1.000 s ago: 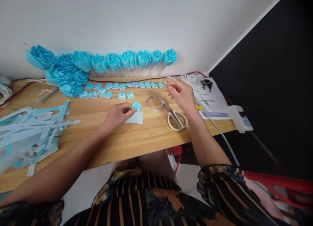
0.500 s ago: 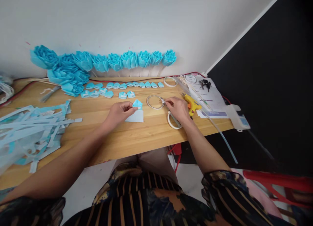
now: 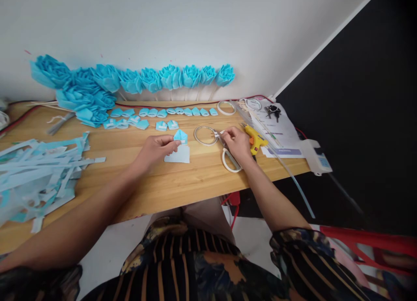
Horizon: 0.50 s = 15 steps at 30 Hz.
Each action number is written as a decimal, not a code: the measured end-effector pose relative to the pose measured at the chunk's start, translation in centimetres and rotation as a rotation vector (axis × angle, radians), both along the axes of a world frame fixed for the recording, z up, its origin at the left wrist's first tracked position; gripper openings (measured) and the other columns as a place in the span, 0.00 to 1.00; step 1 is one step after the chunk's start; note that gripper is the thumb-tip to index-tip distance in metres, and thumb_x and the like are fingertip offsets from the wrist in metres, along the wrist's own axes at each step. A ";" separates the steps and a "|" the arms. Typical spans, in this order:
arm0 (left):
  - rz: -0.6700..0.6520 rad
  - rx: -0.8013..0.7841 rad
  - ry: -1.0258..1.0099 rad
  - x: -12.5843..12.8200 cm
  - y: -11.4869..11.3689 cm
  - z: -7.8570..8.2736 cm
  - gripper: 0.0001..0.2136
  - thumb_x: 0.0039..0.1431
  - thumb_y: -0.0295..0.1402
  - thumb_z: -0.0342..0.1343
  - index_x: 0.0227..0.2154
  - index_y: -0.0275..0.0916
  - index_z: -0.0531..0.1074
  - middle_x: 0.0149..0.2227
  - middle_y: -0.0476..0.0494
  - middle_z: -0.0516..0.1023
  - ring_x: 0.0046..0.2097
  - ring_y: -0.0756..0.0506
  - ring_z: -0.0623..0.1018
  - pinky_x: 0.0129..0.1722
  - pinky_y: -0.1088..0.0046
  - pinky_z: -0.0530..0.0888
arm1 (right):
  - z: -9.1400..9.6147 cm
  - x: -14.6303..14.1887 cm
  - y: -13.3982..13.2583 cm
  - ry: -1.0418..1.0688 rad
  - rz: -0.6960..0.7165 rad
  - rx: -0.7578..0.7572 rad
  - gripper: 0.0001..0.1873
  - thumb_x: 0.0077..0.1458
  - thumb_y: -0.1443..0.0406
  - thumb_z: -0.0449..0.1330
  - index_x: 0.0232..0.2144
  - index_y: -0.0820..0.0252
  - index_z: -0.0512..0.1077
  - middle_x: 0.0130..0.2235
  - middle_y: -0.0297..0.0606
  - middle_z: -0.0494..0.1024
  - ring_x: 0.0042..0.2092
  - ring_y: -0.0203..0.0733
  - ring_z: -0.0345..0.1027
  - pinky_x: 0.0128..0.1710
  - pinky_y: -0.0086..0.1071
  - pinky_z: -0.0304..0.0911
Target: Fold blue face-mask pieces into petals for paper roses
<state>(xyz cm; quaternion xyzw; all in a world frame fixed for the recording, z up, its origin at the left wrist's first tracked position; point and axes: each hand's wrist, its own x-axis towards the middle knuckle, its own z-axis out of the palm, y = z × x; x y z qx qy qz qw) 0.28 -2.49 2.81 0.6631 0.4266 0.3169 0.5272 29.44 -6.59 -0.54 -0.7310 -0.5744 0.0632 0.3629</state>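
Note:
My left hand (image 3: 153,150) pinches a small folded blue paper petal (image 3: 180,136) just above a pale paper slip (image 3: 177,155) on the wooden table (image 3: 182,179). My right hand (image 3: 237,142) lies over the white-handled scissors (image 3: 228,155), fingers curled around a small white bit beside the clear tape ring (image 3: 204,136). A yellow glue gun (image 3: 256,139) lies just right of that hand.
A row of blue paper roses (image 3: 130,81) leans on the wall, with small folded petals (image 3: 169,112) lined up before them. Cut paper strips (image 3: 39,170) pile at the left. Papers, keys (image 3: 273,111) and a second tape ring (image 3: 226,107) sit at the right.
My right hand came down from the far tape ring to the scissors. The yellow glue gun is now uncovered. My left hand kept its hold on the petal.

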 end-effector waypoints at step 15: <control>-0.064 -0.150 -0.060 0.2 -0.1 0.4 0.13 0.52 0.40 0.58 0.20 0.36 0.69 0.19 0.52 0.66 0.24 0.54 0.65 0.25 0.77 0.61 | 4.5 -8.4 0.1 -0.311 0.604 0.613 0.08 0.58 0.70 0.61 0.37 0.53 0.77 0.34 0.35 0.80 0.36 0.41 0.72 0.36 0.38 0.66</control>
